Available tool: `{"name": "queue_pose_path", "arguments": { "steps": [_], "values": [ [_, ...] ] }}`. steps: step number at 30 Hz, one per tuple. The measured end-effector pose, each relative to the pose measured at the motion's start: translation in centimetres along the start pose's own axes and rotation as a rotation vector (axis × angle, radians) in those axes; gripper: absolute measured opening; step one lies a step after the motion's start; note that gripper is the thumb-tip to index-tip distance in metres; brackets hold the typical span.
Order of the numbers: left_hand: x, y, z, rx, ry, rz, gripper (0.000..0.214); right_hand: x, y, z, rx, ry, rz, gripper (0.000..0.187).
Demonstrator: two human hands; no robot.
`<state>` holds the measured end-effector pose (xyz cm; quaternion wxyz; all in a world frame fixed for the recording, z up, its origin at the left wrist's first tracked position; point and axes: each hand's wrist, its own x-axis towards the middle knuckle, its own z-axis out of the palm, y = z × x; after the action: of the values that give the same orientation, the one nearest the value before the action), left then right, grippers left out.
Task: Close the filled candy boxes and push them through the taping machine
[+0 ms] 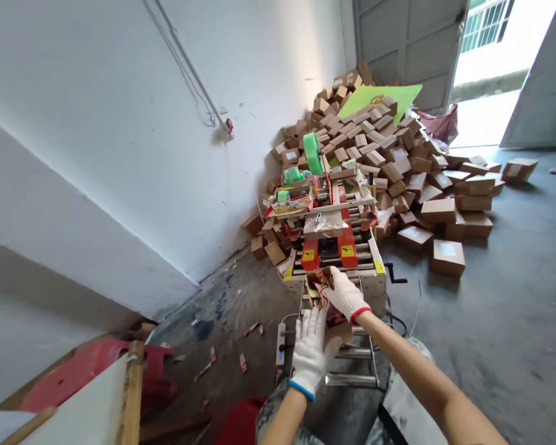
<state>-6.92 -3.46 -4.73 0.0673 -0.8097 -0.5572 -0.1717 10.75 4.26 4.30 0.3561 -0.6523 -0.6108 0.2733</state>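
Note:
An open cardboard box [340,334] filled with small red and yellow packets [314,294] lies on the rollers in front of me. My left hand [308,349], in a white glove with a blue cuff, is stretched out along the near left side of the box, fingers extended. My right hand [346,295], gloved in white with a red cuff, reaches over the right side, its thumb and fingers curled around a red packet at the top. Its fingertips are partly hidden among the contents.
Beyond stands a carton-sealing machine [347,250] with a taped box [323,225] on it, a green tape roll [312,153] and a crank [395,274]. A large heap of cartons [375,145] fills the back. A power strip [280,343] and loose packets [243,363] lie lower left.

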Motion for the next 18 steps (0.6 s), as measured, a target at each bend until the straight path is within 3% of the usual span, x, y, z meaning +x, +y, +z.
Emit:
{"name": "queue_pose_path", "arguments": {
  "steps": [2, 5, 8, 11, 13, 15, 18],
  "values": [
    [-0.2, -0.7, 0.8, -0.018, 0.040, 0.008, 0.074, 1.2, -0.7, 0.6, -0.240, 0.039, -0.066, 0.043],
    [0.2, -1.3, 1.8, -0.077, 0.113, 0.017, 0.075, 3.7, -1.5, 0.9, -0.413, 0.065, -0.238, 0.049],
    [0.9, -1.6, 2.7, -0.199, 0.177, -0.067, 0.083, 5.4, -1.4, 1.8, -0.456, -0.061, -0.378, 0.051],
    [1.1, -1.6, 3.7, -0.390, 0.191, -0.270, 0.105, 4.7, 0.3, 3.1, -0.521, -0.283, -0.552, 0.034],
    [1.0, -1.3, 4.4, -0.527, 0.159, -0.401, 0.116, 3.5, 1.5, 3.7, -0.593, -0.373, -0.675, 0.033],
    [0.9, -0.7, 5.2, -0.650, 0.139, -0.479, 0.113, 2.6, 2.3, 3.9, -0.660, -0.377, -0.749, 0.037],
    [1.1, 0.6, 6.8, -0.799, 0.164, -0.513, 0.090, 2.1, 2.8, 4.4, -0.632, -0.362, -0.775, 0.037]
  ]
}}
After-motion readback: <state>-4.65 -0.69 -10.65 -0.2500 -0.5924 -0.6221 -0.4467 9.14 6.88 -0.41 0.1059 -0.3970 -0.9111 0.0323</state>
